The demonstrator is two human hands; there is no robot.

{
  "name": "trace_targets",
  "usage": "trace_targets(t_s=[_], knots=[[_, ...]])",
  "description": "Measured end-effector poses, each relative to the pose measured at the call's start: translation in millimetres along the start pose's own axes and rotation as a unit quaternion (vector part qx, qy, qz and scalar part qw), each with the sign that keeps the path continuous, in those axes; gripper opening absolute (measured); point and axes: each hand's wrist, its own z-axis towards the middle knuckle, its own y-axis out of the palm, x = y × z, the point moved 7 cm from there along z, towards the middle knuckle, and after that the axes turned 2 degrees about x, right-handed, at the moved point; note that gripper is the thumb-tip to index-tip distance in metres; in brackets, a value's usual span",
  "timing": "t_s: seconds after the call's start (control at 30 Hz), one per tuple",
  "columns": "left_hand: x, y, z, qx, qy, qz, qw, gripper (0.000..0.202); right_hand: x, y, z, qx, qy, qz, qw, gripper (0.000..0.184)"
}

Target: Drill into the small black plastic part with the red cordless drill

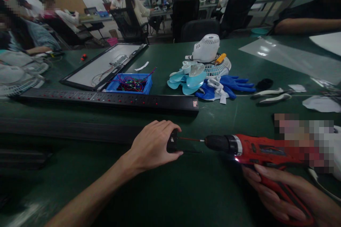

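Note:
My left hand (153,145) wraps round the right end of a long black bar (106,131) lying on the green table, thumb below and fingers above the black end piece (172,140). My right hand (279,191) grips the handle of a red and black cordless drill (266,147), lying on its side in the air with its small light on. The thin bit (190,139) points left and reaches the end piece; whether it sits in a screw I cannot make out. Behind the bar lies a long black power strip (119,101) with a row of red switches.
A blue tray (149,84) of wires stands behind the strip, beside a framed panel (93,67). Turquoise fan blades (186,78), a white fan body (206,48), blue gloves (237,84) and pliers (273,95) lie further right. Several people sit in the background.

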Motion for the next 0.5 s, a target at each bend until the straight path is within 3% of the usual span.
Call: trace_targets(t_s=[0.5], knots=[[0.4, -0.3, 0.8, -0.006, 0.002, 0.001, 1.0, 0.052, -1.3, 0.6, -2.4, 0.004, -0.007, -0.025, 1.0, 0.036]])
